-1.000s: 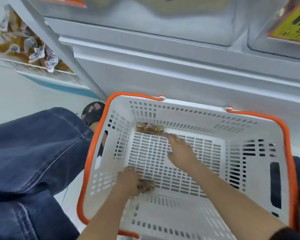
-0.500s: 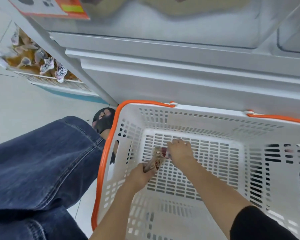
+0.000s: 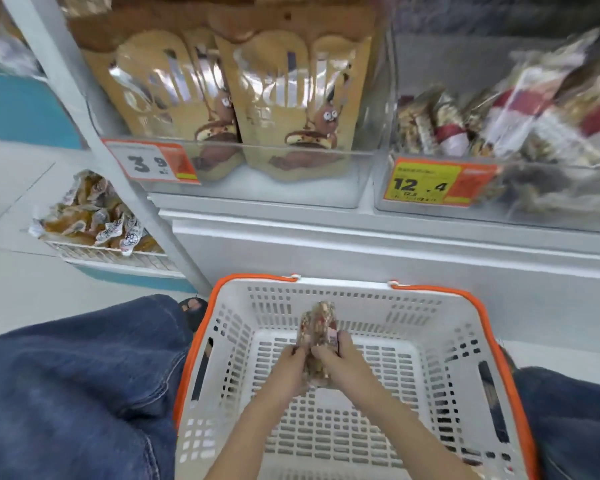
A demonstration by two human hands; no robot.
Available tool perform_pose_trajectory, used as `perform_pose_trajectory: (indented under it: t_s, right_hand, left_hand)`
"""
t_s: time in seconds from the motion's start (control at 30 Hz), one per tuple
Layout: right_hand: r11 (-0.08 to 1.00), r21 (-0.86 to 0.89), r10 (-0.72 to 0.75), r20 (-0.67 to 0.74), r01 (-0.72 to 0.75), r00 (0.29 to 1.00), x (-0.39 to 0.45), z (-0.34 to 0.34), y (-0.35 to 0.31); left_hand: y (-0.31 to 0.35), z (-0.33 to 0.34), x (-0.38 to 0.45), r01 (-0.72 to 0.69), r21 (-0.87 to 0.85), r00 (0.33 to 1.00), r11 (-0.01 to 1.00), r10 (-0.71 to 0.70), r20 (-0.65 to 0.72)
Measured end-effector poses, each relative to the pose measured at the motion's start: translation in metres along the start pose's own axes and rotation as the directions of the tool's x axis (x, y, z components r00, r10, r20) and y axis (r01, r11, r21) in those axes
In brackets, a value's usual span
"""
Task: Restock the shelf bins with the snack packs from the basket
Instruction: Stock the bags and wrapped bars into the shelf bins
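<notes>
We've scooped both brown clear-wrapped nutty snack bars (image 3: 317, 336) off the basket floor; left hand (image 3: 289, 368) and right hand (image 3: 340, 363) now clasp them together, looks like.

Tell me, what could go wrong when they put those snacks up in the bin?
1. Both hands, left and right, hold the packs bunched together; one could slip from the grip into the basket.
2. The right bin already looks full, so new packs may slide off the pile.
3. The left bin holds different pouches; the packs could land there by mistake.
</notes>
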State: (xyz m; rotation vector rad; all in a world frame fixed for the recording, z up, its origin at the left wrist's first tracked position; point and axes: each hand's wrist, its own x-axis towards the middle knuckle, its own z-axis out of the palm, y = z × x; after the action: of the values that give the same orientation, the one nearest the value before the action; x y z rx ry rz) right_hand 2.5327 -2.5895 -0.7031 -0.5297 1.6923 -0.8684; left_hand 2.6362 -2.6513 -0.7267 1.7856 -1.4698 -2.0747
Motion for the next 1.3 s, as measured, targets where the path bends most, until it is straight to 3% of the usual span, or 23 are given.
perform_pose_trajectory:
  t_s: [0.13, 0.2, 0.37, 0.5, 0.6, 0.7, 0.77, 0.83, 0.93, 1.07, 1.17, 1.3]
  right_hand:
    - [0.976, 0.083, -0.201, -0.022, 0.202, 0.979, -0.047, -0.02, -0.035]
    - [0.964, 0.183, -0.197, 0.008, 0.192, 0.98, -0.068, -0.034, -0.048]
    - [0.859, 0.479, -0.234, 0.054, 0.18, 0.971, -0.11, -0.072, -0.075]
    - [0.792, 0.558, -0.336, 0.062, 0.246, 0.94, -0.134, -0.097, -0.1]
    - [0.848, 0.289, -0.434, -0.103, 0.445, 0.895, -0.145, -0.114, -0.123]
    - [0.775, -0.171, -0.626, -0.342, 0.608, 0.701, -0.152, -0.148, -0.146]
    - [0.695, -0.483, -0.718, -0.437, 0.532, 0.541, -0.154, -0.179, -0.157]
    - [0.66, -0.663, -0.742, -0.496, 0.355, 0.452, -0.148, -0.208, -0.165]
    - [0.612, -0.789, -0.74, -0.544, 0.06, 0.396, -0.13, -0.239, -0.176]
    - [0.508, -0.837, -0.769, -0.546, -0.201, 0.331, -0.093, -0.265, -0.188]
    - [0.445, -0.853, -0.797, -0.516, -0.274, 0.314, -0.064, -0.273, -0.186]
    - [0.456, -0.853, -0.754, -0.522, -0.254, 0.399, -0.048, -0.284, -0.194]
  left_hand:
    - [0.029, 0.019, -0.043, -0.177, -0.123, 0.983, 0.976, 0.182, 0.03]
    - [0.043, 0.029, -0.066, -0.305, -0.086, 0.949, 0.949, 0.31, 0.058]
    - [0.09, 0.044, -0.11, -0.559, 0.072, 0.826, 0.826, 0.548, 0.136]
    - [0.126, 0.048, -0.12, -0.723, 0.153, 0.69, 0.674, 0.694, 0.205]
    - [0.151, 0.046, -0.115, -0.813, 0.398, 0.554, 0.425, 0.775, 0.304]
    - [0.184, 0.031, -0.113, -0.73, 0.669, 0.443, 0.14, 0.842, 0.306]
    - [0.207, 0.022, -0.116, -0.692, 0.722, 0.313, -0.006, 0.899, 0.307]
    - [0.226, 0.017, -0.112, -0.648, 0.754, 0.213, -0.111, 0.923, 0.319]
    - [0.246, 0.017, -0.098, -0.562, 0.8, 0.186, -0.211, 0.91, 0.371]
    - [0.26, 0.02, -0.077, -0.445, 0.799, 0.104, -0.404, 0.863, 0.494]
    - [0.262, 0.016, -0.059, -0.481, 0.742, 0.025, -0.467, 0.839, 0.544]
    - [0.265, 0.01, -0.048, -0.543, 0.679, -0.009, -0.495, 0.812, 0.584]
